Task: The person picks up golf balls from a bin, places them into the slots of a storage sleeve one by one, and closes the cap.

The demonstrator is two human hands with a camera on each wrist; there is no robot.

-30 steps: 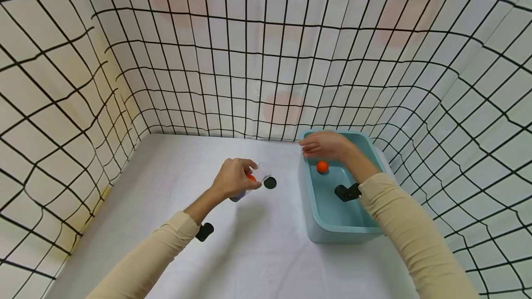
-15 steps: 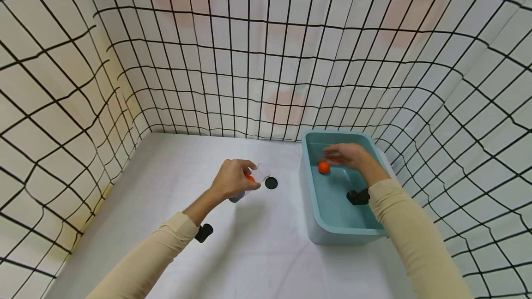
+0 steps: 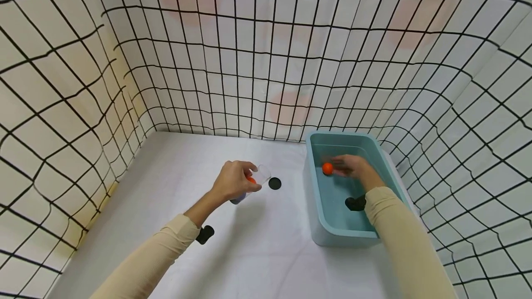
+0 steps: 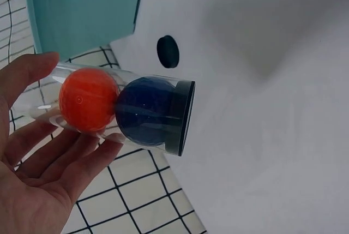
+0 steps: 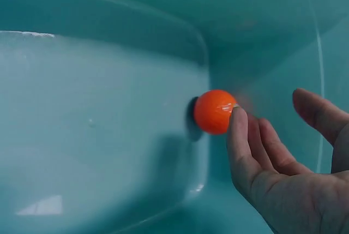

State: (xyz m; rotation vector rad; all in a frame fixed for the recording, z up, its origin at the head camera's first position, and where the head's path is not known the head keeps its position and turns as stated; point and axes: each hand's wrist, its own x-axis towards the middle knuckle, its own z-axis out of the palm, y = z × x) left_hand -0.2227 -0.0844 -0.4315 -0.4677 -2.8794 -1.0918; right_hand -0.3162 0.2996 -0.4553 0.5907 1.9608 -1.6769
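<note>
My left hand (image 3: pixel 233 180) grips a clear tube (image 4: pixel 53 70) above the table, its thumb and fingers around the far end. Inside the tube an orange ball (image 4: pixel 87 100) sits against a dark blue ball (image 4: pixel 144 111), and a dark cap (image 4: pixel 187 117) closes the lower end. My right hand (image 3: pixel 354 165) is down in the teal bin (image 3: pixel 319 202), fingers loosely bent and thumb apart. Another orange ball (image 5: pixel 214 112) lies on the bin floor by the end wall; the fingertips (image 5: pixel 239 118) are right at its edge.
A round black cap (image 3: pixel 275 183) lies on the white table (image 3: pixel 266 253) between the tube and the bin. Black grid netting (image 3: pixel 257 54) encloses the table at the back and sides. Black wrist camera mounts show below both hands.
My right hand has come from over the bin's far left rim down into the bin, its fingers reaching the loose orange ball. The left hand still holds the tube in about the same place.
</note>
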